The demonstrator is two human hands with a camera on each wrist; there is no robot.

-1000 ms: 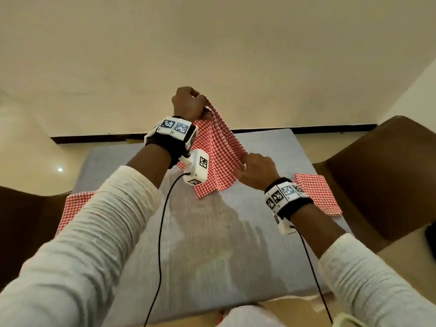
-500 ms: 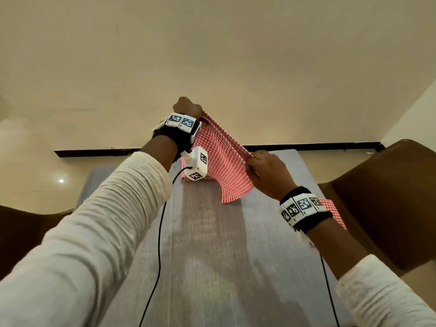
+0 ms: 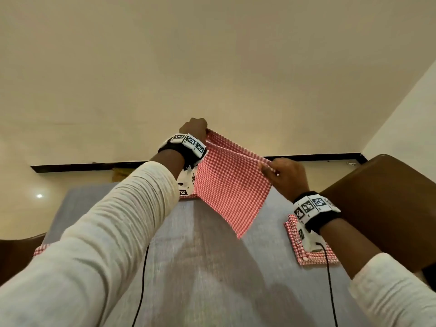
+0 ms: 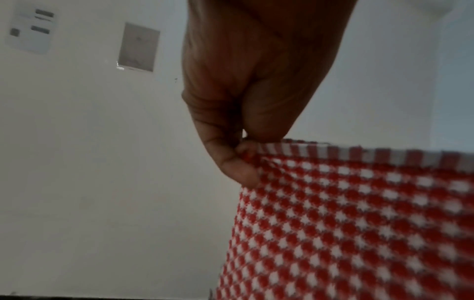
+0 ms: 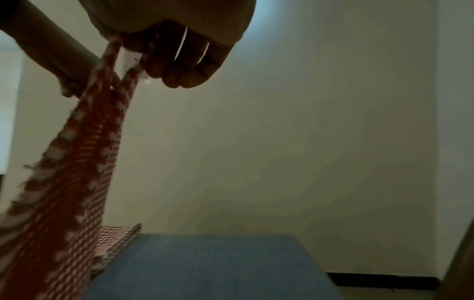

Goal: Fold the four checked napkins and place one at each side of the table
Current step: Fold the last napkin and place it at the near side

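A person in long white sleeves holds a red-and-white checked napkin (image 3: 230,185) in the air above a grey-clothed table (image 3: 212,267), both arms stretched forward. The left hand (image 3: 194,127) pinches one top corner between thumb and curled fingers, as the left wrist view shows close up (image 4: 243,162); the right hand (image 3: 284,173) grips the other end of the top edge, its fingers (image 5: 184,69) curled round the doubled cloth. The napkin hangs folded in two layers, its top edge stretched taut between the hands and sloping down toward the right hand, its lower corner dangling over the tabletop without clearly touching it.

A second, folded napkin (image 3: 316,257) lies flat at the table's right edge, partly hidden under the right wrist and its white camera unit (image 3: 309,237). A strip of another checked napkin (image 3: 41,250) shows at the left edge, beside the left sleeve. A further piece of checked cloth (image 5: 120,237) lies on the table at its far end, behind the hanging napkin. A brown chair back (image 3: 389,208) stands at the right side, and a plain cream wall (image 3: 212,67) fills the background.
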